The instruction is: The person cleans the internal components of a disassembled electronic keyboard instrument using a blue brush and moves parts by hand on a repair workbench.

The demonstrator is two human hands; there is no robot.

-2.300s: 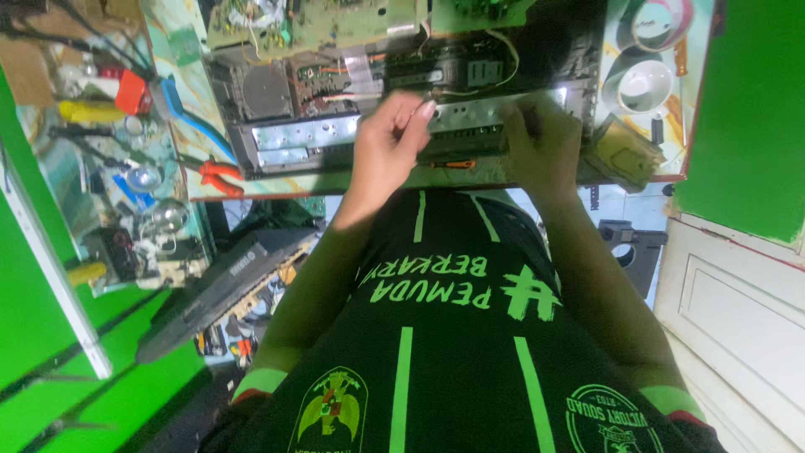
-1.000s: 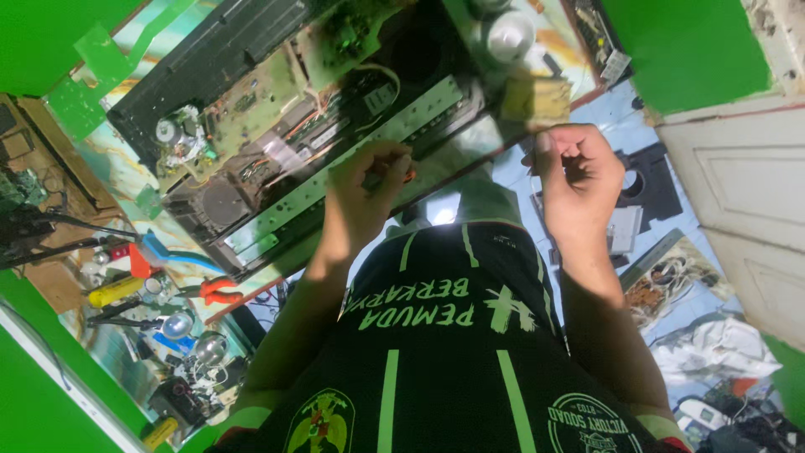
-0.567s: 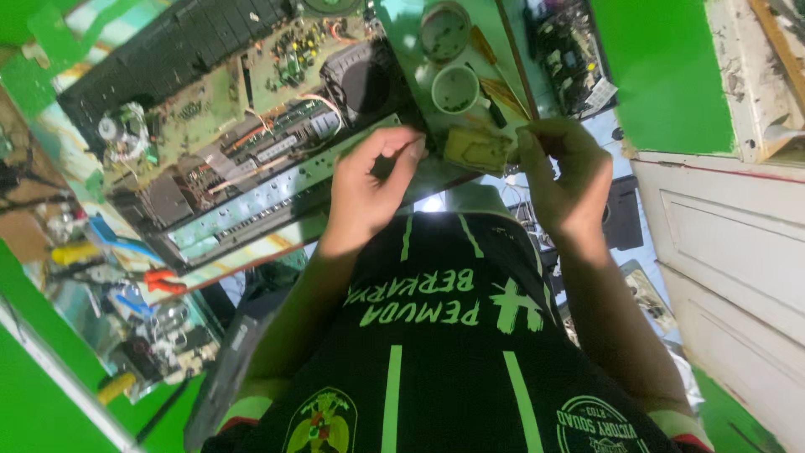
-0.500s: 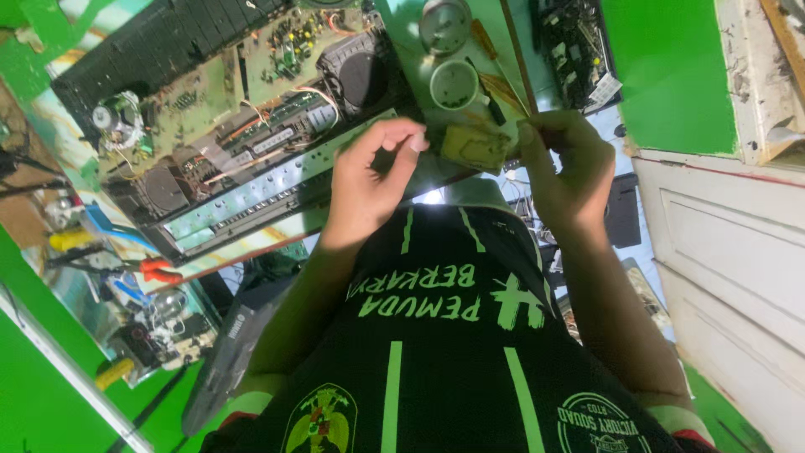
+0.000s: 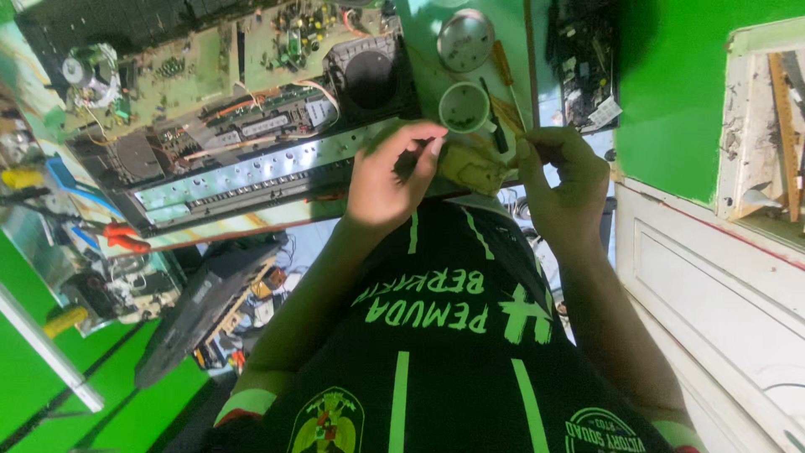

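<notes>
Landmark: the opened chassis (image 5: pixel 251 134), circuit boards bare, silver front strip along its near edge.
Left of chassis: red-handled pliers (image 5: pixel 126 239) and a yellow-handled tool (image 5: pixel 63 320) lie among tangled cables on the crowded bench end.
Below chassis: a dark flat cover (image 5: pixel 197 310) leans down toward the green floor, blocking the space beside the person's knee.
Left hand (image 5: pixel 386 180): just off the chassis's right corner, fingers curled together, thumb and forefinger pinched on something too small to make out.
Yellowish pad (image 5: pixel 474 166): right of the chassis strip, between both hands, touching the left fingertips.
Right hand (image 5: pixel 562 180): beyond the pad, fingertips closed in a pinch at its far end; what they nip, I cannot tell.
Behind the hands: a white cup (image 5: pixel 464 107), a round metal lid (image 5: pixel 465 39) and a screwdriver (image 5: pixel 503 71) crowd the green tabletop (image 5: pixel 419 33) right of the chassis.
Far right: a white panelled door (image 5: pixel 713 277) stands close, leaving a narrow gap.
</notes>
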